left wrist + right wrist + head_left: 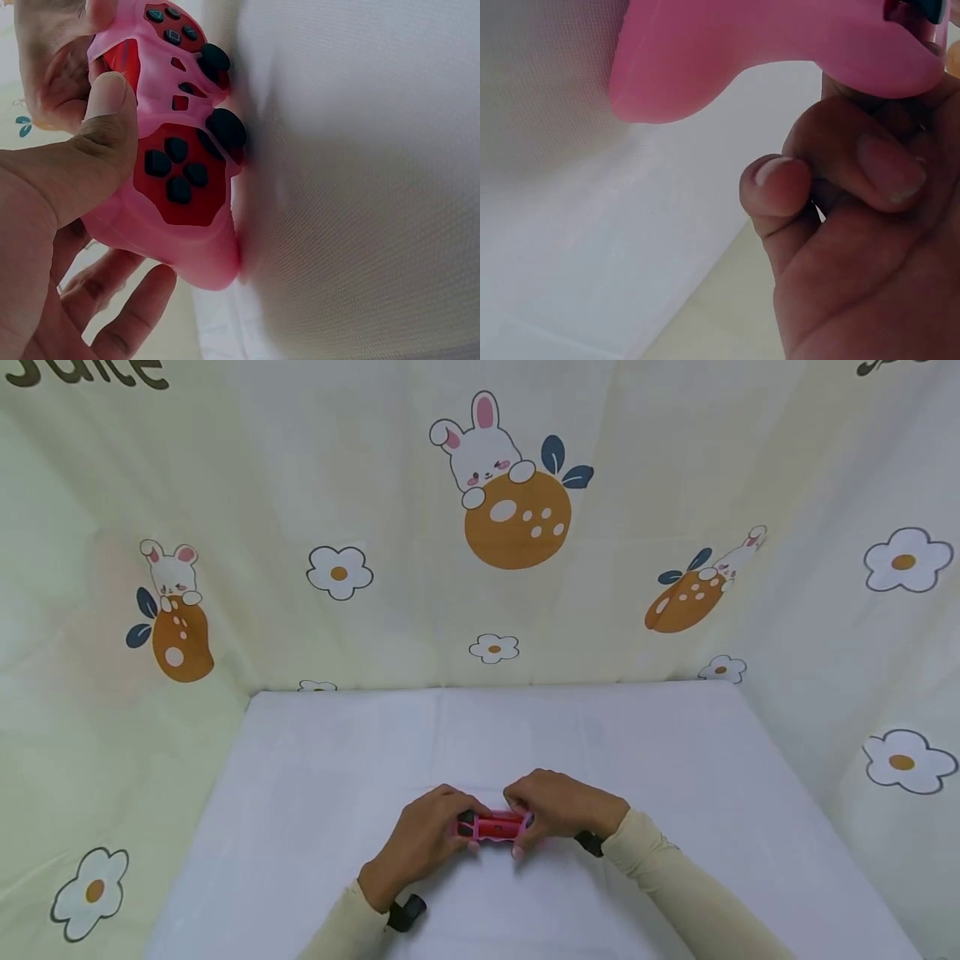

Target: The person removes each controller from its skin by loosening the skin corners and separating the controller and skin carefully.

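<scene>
Controller (pixel 498 827) of red colour, wearing a pink cover (pixel 157 236), is about midway between left and right edges of the table (pixel 337 752), well apart from its far edge. Left hand (pixel 426 833) grasps one end, right hand (pixel 564 805) the other. Beyond hangs printed cloth (pixel 375 485).

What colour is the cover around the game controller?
The cover is pink; it shows best in the left wrist view.
</scene>
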